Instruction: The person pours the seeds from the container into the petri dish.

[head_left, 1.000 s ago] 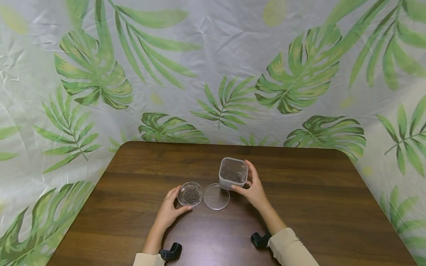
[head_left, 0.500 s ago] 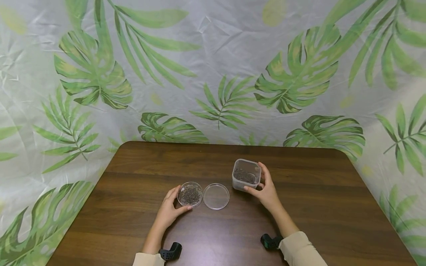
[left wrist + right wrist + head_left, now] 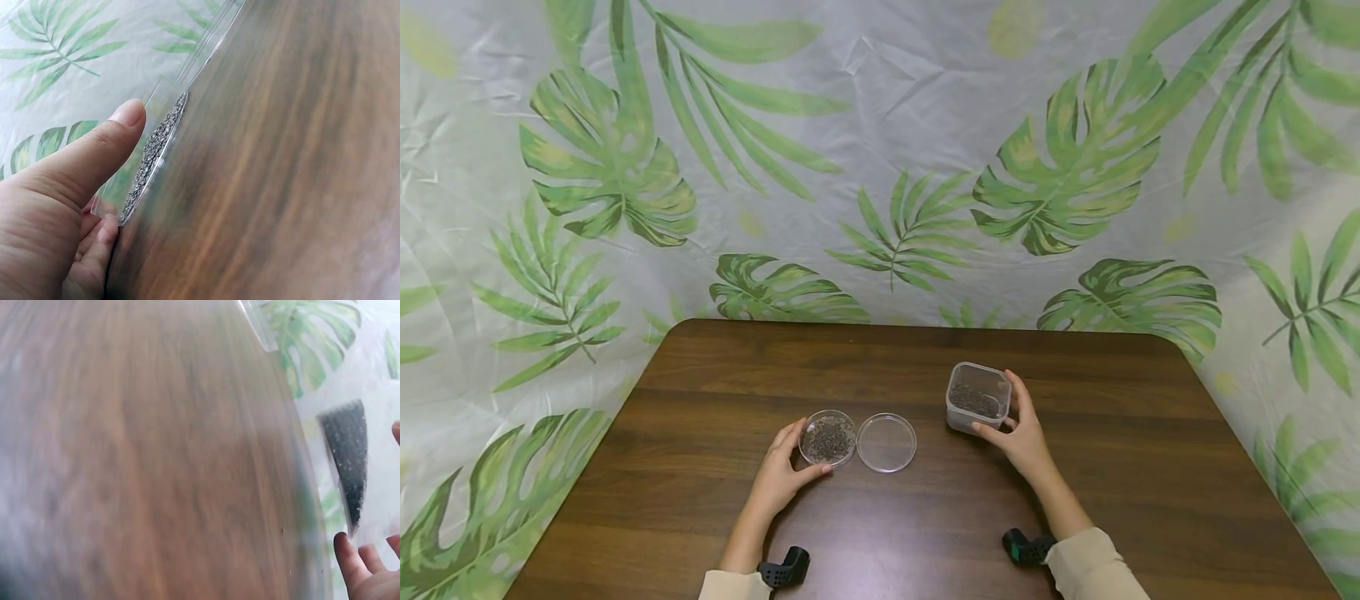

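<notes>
In the head view my left hand point(image 3: 781, 477) grips the rim of a clear petri dish point(image 3: 828, 439) between thumb and fingers. Dark grey granules point(image 3: 154, 156) cover the dish floor, and in the left wrist view it lies flat on the table. Beside it, on the right, rests a petri dish lid point(image 3: 887, 444), transparent and with nothing in it. Farther right, my right hand point(image 3: 1030, 435) holds a square clear plastic container point(image 3: 976, 418) by its side, thumb in front and fingers behind. Dark granules point(image 3: 350, 459) lie in its bottom; the right wrist view is blurred.
Both arms reach over a dark brown wooden table point(image 3: 880, 533) with rounded far corners. Behind its far edge hangs a pale cloth point(image 3: 917, 125) printed with green leaves. Each wrist wears a black camera band point(image 3: 786, 568).
My right hand has carried the plastic container to the right, away from above the petri dish lid. The left hand and the petri dish have stayed in place.
</notes>
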Motion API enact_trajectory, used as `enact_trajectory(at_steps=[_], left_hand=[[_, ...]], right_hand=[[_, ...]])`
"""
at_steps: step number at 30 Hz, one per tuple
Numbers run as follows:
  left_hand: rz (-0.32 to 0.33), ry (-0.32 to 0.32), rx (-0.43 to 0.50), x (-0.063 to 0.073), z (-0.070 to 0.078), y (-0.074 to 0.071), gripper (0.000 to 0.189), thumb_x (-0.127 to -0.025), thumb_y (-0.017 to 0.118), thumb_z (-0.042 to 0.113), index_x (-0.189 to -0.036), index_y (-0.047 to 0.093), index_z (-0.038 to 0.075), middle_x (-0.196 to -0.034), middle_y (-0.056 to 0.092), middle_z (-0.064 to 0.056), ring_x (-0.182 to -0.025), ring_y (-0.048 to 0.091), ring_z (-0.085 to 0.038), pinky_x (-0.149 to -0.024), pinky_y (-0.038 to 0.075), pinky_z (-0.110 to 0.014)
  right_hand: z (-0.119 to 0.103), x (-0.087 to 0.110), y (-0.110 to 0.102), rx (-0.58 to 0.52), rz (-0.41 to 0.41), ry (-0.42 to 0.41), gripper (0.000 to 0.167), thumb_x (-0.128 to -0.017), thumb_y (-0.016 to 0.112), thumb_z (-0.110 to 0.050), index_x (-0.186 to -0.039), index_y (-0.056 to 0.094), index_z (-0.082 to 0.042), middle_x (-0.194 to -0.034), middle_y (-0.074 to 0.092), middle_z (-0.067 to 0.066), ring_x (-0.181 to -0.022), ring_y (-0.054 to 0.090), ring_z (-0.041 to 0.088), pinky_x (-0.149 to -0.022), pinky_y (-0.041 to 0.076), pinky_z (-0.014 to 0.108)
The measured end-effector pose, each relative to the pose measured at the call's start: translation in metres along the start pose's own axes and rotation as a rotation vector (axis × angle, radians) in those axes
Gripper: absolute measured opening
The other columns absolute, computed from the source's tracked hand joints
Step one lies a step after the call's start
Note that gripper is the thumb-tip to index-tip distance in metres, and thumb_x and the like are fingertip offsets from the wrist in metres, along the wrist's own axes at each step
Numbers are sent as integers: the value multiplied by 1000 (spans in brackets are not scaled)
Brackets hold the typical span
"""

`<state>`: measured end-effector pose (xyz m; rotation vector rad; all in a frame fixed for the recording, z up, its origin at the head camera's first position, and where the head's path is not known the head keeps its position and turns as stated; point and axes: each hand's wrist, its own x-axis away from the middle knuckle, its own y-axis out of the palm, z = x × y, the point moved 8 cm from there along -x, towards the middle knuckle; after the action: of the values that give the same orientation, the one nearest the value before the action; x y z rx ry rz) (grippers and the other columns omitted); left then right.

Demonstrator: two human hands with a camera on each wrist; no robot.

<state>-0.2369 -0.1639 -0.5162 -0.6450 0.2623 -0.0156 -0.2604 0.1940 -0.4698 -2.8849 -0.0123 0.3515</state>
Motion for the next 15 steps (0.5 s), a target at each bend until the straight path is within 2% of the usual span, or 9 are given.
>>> enact_trajectory(at_steps=[10, 12, 15], left_hand=[[9, 15, -9, 0, -1, 0, 88, -64, 80, 33, -133, 39, -4, -129, 41, -22, -118, 39, -37, -95, 31, -50], [15, 22, -11, 0, -1, 0, 88, -63, 81, 32, -132, 40, -5, -128, 42, -23, -117, 40, -37, -94, 32, -51], [24, 34, -11, -1, 0, -1, 87, -63, 81, 30, -131, 40, -6, -127, 43, -23, -116, 41, -38, -94, 32, -51]], right_hand=[[11, 7, -15, 67, 20, 52, 93, -74, 75, -10, -144, 15, -16, -138, 24, 22, -120, 29, 40, -91, 33, 54], [12, 8, -17, 85, 27, 56, 93, -73, 75, -12, -145, 15, -17, -136, 27, 22, -119, 30, 38, -90, 37, 48], [12, 9, -20, 98, 35, 52, 93, -73, 75, -12, -145, 15, -18, -135, 28, 23, -118, 31, 38, -85, 41, 31]])
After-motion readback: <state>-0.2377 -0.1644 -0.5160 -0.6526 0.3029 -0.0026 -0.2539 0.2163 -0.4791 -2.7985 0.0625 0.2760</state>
